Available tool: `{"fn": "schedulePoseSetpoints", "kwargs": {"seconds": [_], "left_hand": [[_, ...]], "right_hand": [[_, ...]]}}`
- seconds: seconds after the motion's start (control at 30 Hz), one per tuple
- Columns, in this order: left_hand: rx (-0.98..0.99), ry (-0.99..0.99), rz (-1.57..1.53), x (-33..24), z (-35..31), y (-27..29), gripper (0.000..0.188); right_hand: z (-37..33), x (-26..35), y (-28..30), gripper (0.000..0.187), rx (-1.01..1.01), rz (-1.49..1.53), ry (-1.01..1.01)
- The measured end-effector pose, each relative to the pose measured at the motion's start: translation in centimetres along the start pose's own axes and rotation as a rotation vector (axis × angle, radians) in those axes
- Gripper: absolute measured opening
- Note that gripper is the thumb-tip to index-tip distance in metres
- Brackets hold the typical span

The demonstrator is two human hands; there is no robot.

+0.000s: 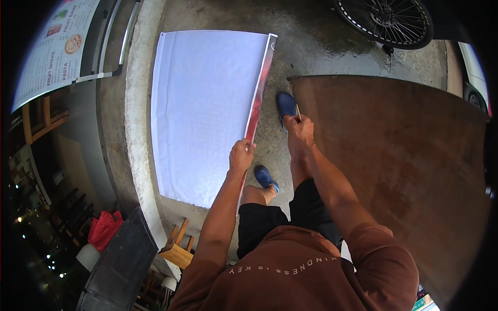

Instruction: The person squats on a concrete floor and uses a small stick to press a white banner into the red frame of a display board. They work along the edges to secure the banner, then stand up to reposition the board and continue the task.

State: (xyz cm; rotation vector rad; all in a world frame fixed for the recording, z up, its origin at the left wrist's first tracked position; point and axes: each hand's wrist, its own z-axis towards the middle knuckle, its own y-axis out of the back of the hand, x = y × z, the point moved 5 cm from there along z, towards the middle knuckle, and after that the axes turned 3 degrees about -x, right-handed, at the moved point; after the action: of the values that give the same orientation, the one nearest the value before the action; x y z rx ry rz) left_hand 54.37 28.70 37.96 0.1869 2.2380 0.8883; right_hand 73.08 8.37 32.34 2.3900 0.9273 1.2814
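Note:
A large white sheet [202, 109], which looks like a banner lying face down, is spread on the concrete ground. Along its right side runs a narrow strip [258, 98] with a red and dark print. My left hand [241, 155] is closed on the lower part of this strip, fingers curled round the edge. To the right, over my leg, my right hand [301, 129] pinches a thin pale stick [298, 112] that points up and away from me. The stick's lower end is hidden in the fingers.
A rusty brown metal plate [394, 150] covers the ground at right, with a bicycle wheel [386, 20] beyond it. A pale concrete kerb [136, 119] borders the left. Nearby are a wooden stool [178, 250], a red bag [105, 229] and a menu board [57, 46].

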Motion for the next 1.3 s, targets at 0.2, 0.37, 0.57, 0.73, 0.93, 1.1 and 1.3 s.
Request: {"fn": "schedulePoseSetpoints", "kwargs": {"seconds": [0.2, 0.37, 0.57, 0.73, 0.93, 1.1, 1.3], "left_hand": [[-0.079, 0.059, -0.024, -0.6, 9.4, -3.4, 0.024], [-0.143, 0.145, -0.04, 4.1, 20.0, -11.3, 0.039], [-0.063, 0.372, -0.332, 7.4, 32.1, -18.5, 0.056], [-0.144, 0.354, -0.415, 10.5, 38.8, -23.4, 0.048], [-0.212, 0.456, -0.434, 12.5, 40.5, -29.2, 0.027], [-0.409, 0.35, -0.367, 14.4, 40.8, -30.8, 0.028], [-0.595, 0.102, -0.167, 10.5, 38.6, -29.4, 0.039]], "right_hand": [[10.6, 2.6, -3.8, 0.022, 0.181, -0.172, 0.079], [20.5, 2.4, -8.4, 0.022, 0.169, -0.112, 0.147], [32.0, -1.6, -15.3, 0.027, 0.197, -0.01, 0.138], [38.8, -3.8, -20.3, 0.029, 0.214, -0.026, 0.167], [43.0, -6.7, -24.0, 0.04, 0.041, -0.231, 0.131], [44.1, -6.0, -25.1, 0.041, 0.007, -0.173, 0.063], [46.0, -5.8, -25.1, 0.046, -0.015, -0.379, 0.072]]}}
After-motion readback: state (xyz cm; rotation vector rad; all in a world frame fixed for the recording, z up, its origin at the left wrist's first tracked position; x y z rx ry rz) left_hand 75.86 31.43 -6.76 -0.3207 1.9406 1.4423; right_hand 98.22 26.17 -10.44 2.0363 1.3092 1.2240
